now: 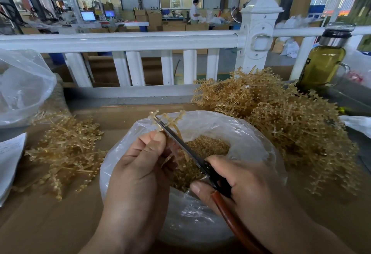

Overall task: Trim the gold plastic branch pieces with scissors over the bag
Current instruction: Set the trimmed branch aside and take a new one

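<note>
Overhead, scissors (180,143) angled up-left across branch (169,122).

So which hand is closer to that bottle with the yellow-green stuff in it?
The right hand. It holds the scissors on the bottle's side, below it. The left hand, pinching the branch piece, sits further across.

Left hand (140,165) pinches branch piece (170,122); right hand (241,181) grips scissors (180,143) over bag (251,139).
</note>
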`<state>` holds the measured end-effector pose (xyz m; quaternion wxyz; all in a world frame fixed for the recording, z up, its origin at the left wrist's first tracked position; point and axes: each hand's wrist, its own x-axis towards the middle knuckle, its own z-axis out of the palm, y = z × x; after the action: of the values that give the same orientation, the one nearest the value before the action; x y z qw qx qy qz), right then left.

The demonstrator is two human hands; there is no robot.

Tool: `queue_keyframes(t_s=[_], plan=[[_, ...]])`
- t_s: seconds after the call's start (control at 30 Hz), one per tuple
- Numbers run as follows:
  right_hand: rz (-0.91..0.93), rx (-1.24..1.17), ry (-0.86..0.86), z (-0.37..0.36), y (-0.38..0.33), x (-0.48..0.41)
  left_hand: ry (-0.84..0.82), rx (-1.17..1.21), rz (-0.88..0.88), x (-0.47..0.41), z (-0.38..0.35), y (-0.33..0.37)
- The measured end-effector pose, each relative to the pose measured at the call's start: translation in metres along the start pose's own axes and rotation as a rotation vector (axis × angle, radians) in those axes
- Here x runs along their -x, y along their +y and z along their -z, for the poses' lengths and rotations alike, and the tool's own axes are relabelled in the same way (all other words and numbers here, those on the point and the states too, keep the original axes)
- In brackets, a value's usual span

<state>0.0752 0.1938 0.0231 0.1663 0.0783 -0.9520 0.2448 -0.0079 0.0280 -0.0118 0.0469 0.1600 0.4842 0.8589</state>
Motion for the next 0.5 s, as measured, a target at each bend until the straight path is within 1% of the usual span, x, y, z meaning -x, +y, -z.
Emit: queue_keyframes(t_s=[0.07,0.17,0.33,0.5], plan=[[0.014,0.020,-0.004,0.002,0.000,0.000,0.078,-0.052,-0.061,0.001,-0.005,0.005],[0.022,0.059,-0.007,0.005,0.000,0.000,0.135,-0.154,-0.153,0.001,-0.008,0.014],[0.020,0.085,-0.003,0.007,0.002,0.001,0.130,-0.304,-0.204,0.001,-0.003,0.018],[0.016,0.020,-0.042,0.006,0.001,0.001,0.130,-0.402,-0.235,0.002,-0.002,0.016]])
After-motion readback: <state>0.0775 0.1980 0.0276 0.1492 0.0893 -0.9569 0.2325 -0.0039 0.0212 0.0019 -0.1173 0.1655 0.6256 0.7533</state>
